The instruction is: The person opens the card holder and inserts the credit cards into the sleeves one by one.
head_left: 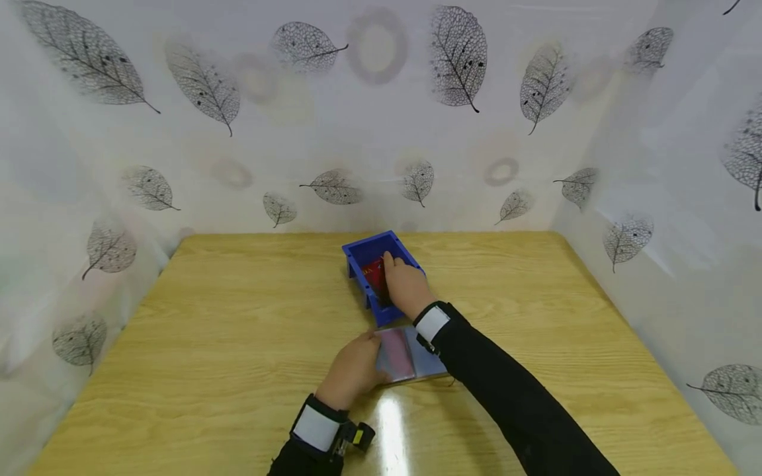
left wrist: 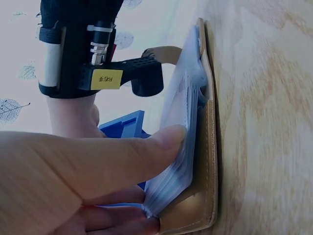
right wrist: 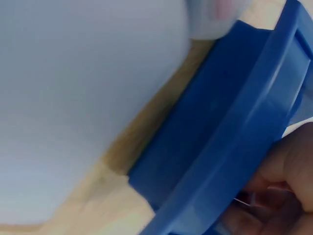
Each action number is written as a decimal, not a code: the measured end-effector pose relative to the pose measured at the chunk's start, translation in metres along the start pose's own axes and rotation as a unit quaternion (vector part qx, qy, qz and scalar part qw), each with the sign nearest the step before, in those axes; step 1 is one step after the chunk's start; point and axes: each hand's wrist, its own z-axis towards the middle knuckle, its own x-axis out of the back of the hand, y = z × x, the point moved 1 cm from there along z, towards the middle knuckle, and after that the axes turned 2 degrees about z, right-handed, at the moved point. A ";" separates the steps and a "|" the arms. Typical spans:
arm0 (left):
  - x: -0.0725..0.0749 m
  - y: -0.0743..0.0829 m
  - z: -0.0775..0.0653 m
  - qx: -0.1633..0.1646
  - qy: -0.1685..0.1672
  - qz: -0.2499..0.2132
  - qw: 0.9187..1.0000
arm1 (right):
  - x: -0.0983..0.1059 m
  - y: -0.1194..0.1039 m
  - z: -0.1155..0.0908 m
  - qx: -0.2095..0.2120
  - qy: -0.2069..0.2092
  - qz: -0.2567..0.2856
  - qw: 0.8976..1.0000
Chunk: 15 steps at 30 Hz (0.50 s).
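An open card holder with a tan cover and a stack of clear plastic sleeves lies on the table, a pinkish card showing in its left half. My left hand pinches the sleeves at the left edge, thumb on top and fingers below. Behind the holder stands a blue bin with red and dark cards inside. My right hand reaches into this bin. Its curled fingers pinch a thin-edged card, mostly hidden by the hand and the bin wall.
The wooden table extends to both sides of the bin and holder. A pale curtain printed with leaves stands behind the table and along its sides. My right forearm crosses over the holder's right part.
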 end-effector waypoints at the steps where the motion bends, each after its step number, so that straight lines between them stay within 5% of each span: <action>1: 0.000 0.000 0.000 0.000 -0.002 0.000 1.000 | 0.002 0.001 -0.003 0.000 0.013 0.012 1.000; 5: -0.002 0.000 0.000 0.000 0.001 -0.009 1.000 | 0.016 0.008 -0.018 -0.011 0.074 0.106 0.992; 8: -0.002 -0.001 0.000 0.000 0.014 -0.012 1.000 | 0.031 0.018 -0.033 -0.046 0.108 0.218 0.969; 10: -0.002 -0.002 0.000 0.001 0.017 -0.011 1.000 | 0.040 0.026 -0.045 -0.078 0.106 0.307 0.942; 15: 0.000 -0.002 0.001 0.004 0.007 -0.020 1.000 | 0.049 0.047 -0.082 -0.155 0.040 0.503 0.850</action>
